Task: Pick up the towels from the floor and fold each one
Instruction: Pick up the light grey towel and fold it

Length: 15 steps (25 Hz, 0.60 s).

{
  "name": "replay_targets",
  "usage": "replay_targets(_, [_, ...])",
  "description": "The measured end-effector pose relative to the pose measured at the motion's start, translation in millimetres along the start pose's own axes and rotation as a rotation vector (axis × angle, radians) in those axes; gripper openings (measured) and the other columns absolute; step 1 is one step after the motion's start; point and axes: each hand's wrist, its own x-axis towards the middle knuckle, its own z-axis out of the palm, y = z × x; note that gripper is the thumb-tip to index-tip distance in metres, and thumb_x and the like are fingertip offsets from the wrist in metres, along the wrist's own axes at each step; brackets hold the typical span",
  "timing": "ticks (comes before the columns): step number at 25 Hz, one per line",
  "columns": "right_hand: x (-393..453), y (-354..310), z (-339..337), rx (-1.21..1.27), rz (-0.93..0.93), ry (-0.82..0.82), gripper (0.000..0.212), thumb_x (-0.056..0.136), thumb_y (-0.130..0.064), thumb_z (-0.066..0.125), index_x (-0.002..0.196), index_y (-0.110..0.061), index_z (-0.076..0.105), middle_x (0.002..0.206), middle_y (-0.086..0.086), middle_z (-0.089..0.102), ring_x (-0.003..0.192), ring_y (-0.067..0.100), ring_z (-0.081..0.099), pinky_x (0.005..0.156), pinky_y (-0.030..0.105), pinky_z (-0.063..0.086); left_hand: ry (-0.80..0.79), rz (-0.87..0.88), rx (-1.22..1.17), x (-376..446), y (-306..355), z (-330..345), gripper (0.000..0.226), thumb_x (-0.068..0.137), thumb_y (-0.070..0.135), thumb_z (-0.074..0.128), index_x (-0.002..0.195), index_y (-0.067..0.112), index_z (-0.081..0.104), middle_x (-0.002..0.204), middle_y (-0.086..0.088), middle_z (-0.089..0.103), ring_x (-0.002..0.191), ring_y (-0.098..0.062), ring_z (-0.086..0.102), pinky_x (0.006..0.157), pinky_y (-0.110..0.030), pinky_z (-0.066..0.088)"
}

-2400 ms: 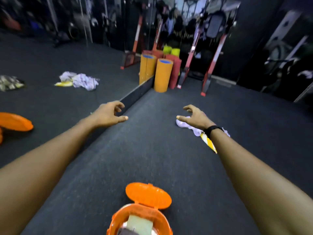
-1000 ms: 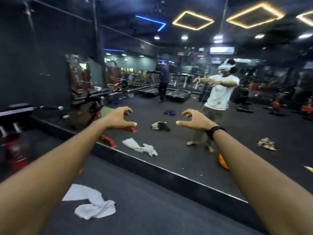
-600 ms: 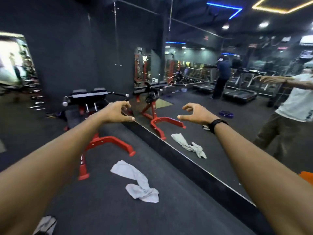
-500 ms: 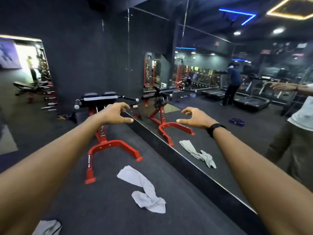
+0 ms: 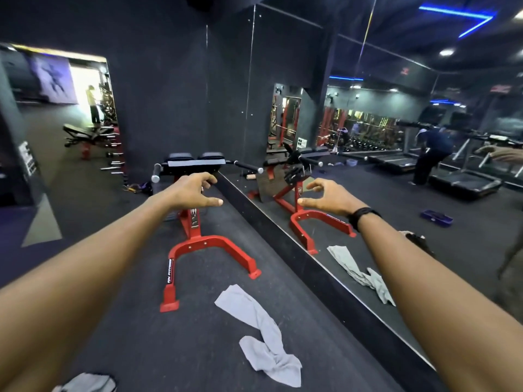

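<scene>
- Both arms reach straight out at about chest height. The left hand (image 5: 195, 192) and the right hand (image 5: 329, 196) are empty, each grip apart with thumb and curled fingers forming a loose open C. Neither touches anything.
- A grey towel (image 5: 261, 333) lies crumpled on the dark floor (image 5: 135, 329), near and slightly right of centre, well below the hands. It is a long twisted strip with a bunched near end, the way dropped cloth settles.
- A second pale towel (image 5: 87, 383) shows at the near left edge, mostly cut off by the frame.
- A red-framed exercise bench (image 5: 198, 236) stands just beyond the grey towel, its feet near the far end of the cloth without touching it.
- A wall mirror (image 5: 368, 193) runs along the right side, so the towel seen there is only a reflection of the grey one.
- Judging by the posture, no towel has been picked up yet; the hands seem held ready in front while the person lines up on the grey towel. Reaching it calls for bending well down.
- The twist will probably need shaking out before folding.
</scene>
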Motion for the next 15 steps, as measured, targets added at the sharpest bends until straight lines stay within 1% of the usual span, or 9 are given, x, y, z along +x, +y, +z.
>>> replay_targets(4, [65,31,20,-0.013,0.007,-0.032,0.053,0.079,-0.046,0.073,0.121,-0.018,0.056,0.132,0.007,0.054,0.116,0.020,0.055,0.079,0.027,0.046,-0.036,-0.019,0.008,54,-13,28,0.059,0.077,0.037,0.077,0.128,0.020,0.054,0.123,-0.005,0.057,0.105,-0.017,0.053,0.095,-0.027,0.041])
replay_targets(6, [99,47,28,-0.029,-0.001,-0.040,0.058,0.078,-0.048,0.072,0.123,-0.016,0.055,0.133,0.008,0.055,0.118,0.020,0.054,0.089,0.029,0.045,-0.033,-0.034,0.010,82,-16,39,0.060,0.076,0.038,0.077,0.129,0.020,0.054,0.124,-0.006,0.057,0.112,-0.020,0.054,0.098,-0.029,0.041])
replay_targets(8, [138,64,32,-0.010,-0.008,-0.042,0.060,0.078,-0.048,0.073,0.126,-0.016,0.055,0.133,0.007,0.055,0.119,0.021,0.054,0.095,0.030,0.043,-0.026,-0.047,-0.003,117,-18,51,0.062,0.076,0.038,0.077,0.129,0.020,0.054,0.126,-0.006,0.058,0.114,-0.020,0.055,0.097,-0.029,0.042])
replay_targets(11, [198,85,27,0.009,-0.012,-0.065,0.062,0.079,-0.045,0.073,0.130,-0.015,0.053,0.133,0.008,0.054,0.120,0.022,0.053,0.097,0.030,0.042,-0.032,-0.073,0.002,174,-10,61,0.062,0.076,0.038,0.077,0.130,0.019,0.053,0.127,-0.006,0.057,0.114,-0.019,0.056,0.096,-0.027,0.041])
replay_targets(15, [272,109,7,-0.007,-0.029,-0.072,0.061,0.080,-0.042,0.073,0.130,-0.013,0.053,0.131,0.011,0.056,0.118,0.024,0.055,0.099,0.033,0.044,0.036,-0.080,-0.023,246,2,64,0.060,0.076,0.038,0.078,0.128,0.020,0.054,0.126,-0.007,0.059,0.114,-0.020,0.055,0.098,-0.030,0.042])
